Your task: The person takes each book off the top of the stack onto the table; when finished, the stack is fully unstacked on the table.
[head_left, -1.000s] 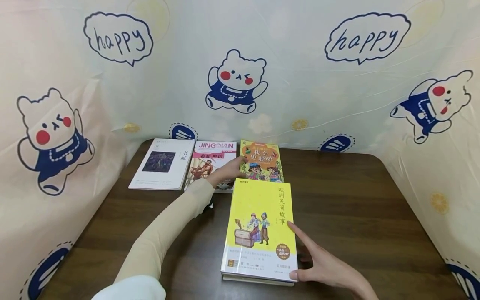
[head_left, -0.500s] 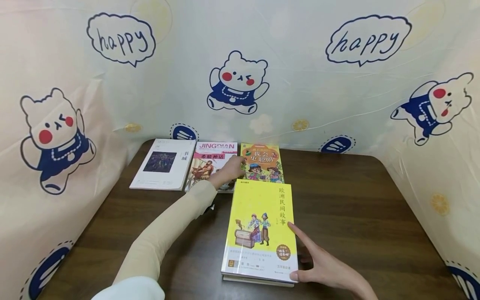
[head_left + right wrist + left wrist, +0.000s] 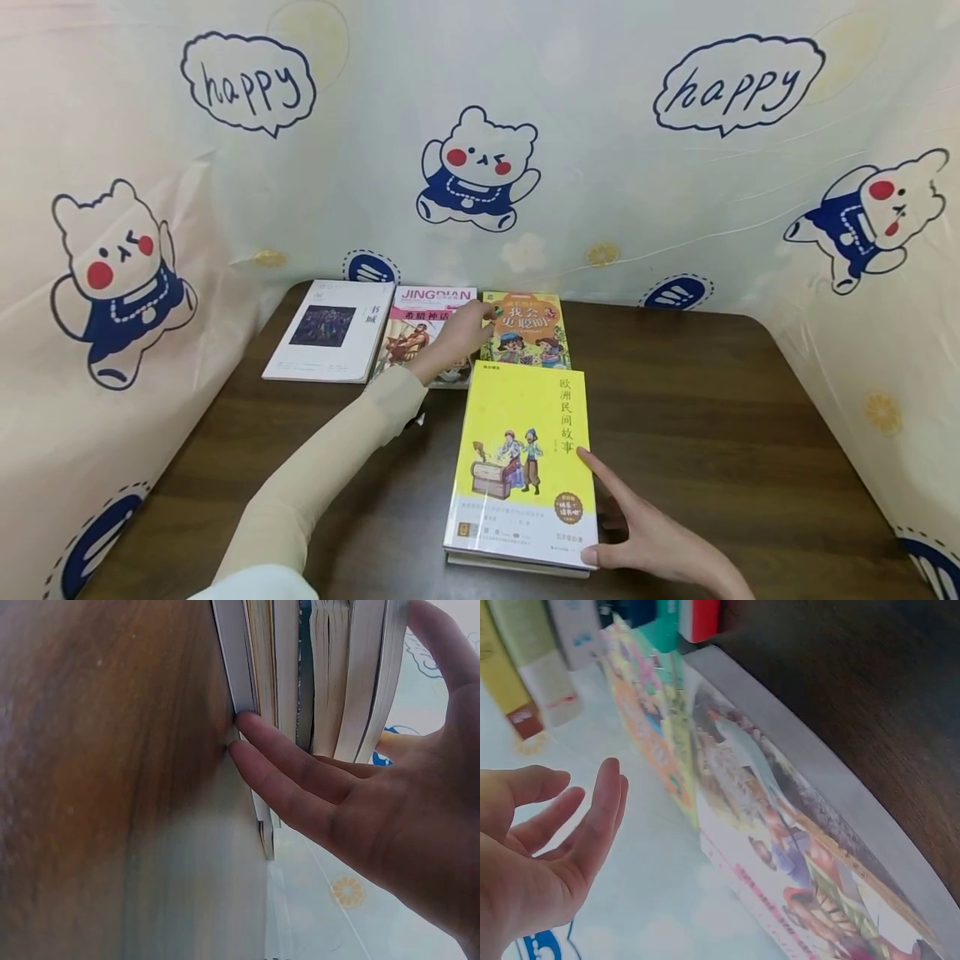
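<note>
My left hand [image 3: 459,335] hovers over the JINGDIAN book [image 3: 412,335], its fingertips by the left edge of the orange and green book [image 3: 525,321]. In the left wrist view the hand [image 3: 555,847] holds nothing, fingers loosely bent. A thick stack topped by a yellow book [image 3: 510,450] stands in front of these books. My right hand [image 3: 652,533] lies along the stack's right side, thumb at the cover's lower right corner and a fingertip on the right edge. In the right wrist view, the right hand's [image 3: 382,795] extended fingers touch the stacked books' page edges [image 3: 330,682].
A white book [image 3: 322,329] with a dark picture lies at the back left of the brown wooden table [image 3: 697,392]. Behind and beside the table hangs a pale cloth [image 3: 585,183] printed with bears and "happy" bubbles.
My left hand has shifted slightly toward the back along the orange book's left edge. The right hand stays against the stack, and the whole head view has drifted a little.
</note>
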`<state>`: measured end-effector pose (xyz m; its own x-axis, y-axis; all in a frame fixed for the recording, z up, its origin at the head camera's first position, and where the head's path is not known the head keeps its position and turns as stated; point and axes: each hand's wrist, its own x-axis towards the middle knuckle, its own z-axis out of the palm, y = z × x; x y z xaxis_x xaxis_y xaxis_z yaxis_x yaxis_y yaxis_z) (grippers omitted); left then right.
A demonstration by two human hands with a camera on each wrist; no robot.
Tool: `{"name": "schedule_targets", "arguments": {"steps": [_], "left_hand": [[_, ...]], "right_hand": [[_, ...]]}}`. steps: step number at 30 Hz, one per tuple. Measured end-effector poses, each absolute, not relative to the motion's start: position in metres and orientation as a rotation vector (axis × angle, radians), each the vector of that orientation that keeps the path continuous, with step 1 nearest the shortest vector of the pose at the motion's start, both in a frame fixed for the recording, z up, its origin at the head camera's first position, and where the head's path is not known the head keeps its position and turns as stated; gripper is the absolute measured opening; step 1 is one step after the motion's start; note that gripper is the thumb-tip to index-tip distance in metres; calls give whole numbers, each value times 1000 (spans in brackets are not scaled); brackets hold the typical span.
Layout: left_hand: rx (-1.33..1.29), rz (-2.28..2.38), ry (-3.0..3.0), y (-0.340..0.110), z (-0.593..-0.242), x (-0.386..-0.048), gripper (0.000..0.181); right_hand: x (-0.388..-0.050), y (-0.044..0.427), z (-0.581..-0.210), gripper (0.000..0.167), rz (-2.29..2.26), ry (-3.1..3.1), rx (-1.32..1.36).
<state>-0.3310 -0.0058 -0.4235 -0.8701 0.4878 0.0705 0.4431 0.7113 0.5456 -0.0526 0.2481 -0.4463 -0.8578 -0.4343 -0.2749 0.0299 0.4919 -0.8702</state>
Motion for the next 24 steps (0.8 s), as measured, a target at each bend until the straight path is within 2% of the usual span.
{"name": "schedule_targets", "arguments": {"steps": [6, 12, 18, 24], "left_hand": [[792, 958, 2774, -22, -413, -313, 26], [870, 1051, 2677, -45, -409, -280, 31], [856, 1154, 2609, -71, -411, -247, 33], [972, 1072, 2591, -95, -427, -212, 43]], "right_hand": [[-54, 247, -445, 100, -1336, 2263, -305], [-54, 248, -446, 100, -1330, 2264, -303], [-54, 249, -446, 100, -1336, 2272, -307], [-54, 248, -446, 99, -1325, 2278, -315]]}}
